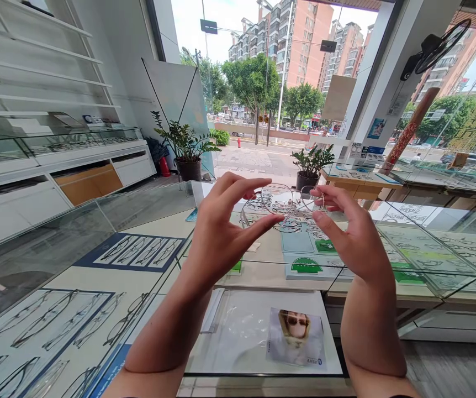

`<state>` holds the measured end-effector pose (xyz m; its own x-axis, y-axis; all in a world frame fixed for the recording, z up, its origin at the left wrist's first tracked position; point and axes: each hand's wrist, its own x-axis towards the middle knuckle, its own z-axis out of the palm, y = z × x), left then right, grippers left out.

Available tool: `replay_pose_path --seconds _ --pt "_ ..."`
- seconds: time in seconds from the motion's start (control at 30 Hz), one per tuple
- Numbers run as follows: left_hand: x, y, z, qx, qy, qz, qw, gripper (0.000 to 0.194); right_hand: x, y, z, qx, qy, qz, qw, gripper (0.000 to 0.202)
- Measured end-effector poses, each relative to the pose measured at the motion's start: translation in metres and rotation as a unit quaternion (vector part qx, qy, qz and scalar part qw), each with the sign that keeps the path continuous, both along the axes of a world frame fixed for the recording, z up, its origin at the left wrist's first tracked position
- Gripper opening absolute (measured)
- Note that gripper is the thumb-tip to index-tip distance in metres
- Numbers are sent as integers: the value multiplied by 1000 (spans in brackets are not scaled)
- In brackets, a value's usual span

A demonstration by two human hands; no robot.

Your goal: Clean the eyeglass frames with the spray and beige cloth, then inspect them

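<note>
A pair of thin-rimmed eyeglasses [278, 199] is held up above the glass counter, its lenses clear. My left hand [227, 224] spans one lens, with the index fingertip at the upper rim and the thumb at the lower rim. At the other end, my right hand [352, 235] has its thumb and fingers curled around the side of the frame, near a temple arm. Many display frames show behind the lenses, so the exact finger contact is hard to make out.
Rows of eyeglasses on a dark-blue tray [128, 251] lie under glass on the left. A leaflet [296, 337] rests below my hands, with green-marked cards [306, 265] beyond it. Potted plants [188, 149] stand by the window; a wall fan [432, 50] hangs at right.
</note>
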<state>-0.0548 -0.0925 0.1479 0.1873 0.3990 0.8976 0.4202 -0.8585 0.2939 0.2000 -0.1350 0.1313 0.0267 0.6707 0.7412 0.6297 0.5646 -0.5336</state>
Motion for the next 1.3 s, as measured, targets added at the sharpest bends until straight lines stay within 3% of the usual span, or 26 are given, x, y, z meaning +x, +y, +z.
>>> replay_pose_path --seconds 0.37,0.8,1.3 --pt "0 -1 0 -2 -3 4 1000 51 0 -1 1 1 -7 2 1000 43" --pt "-8 8 0 -27 14 -21 999 53 -3 -6 4 110 -11 -55 992 43" --pt "-12 11 1 -28 30 -30 999 55 -4 -9 7 116 -10 -53 992 39"
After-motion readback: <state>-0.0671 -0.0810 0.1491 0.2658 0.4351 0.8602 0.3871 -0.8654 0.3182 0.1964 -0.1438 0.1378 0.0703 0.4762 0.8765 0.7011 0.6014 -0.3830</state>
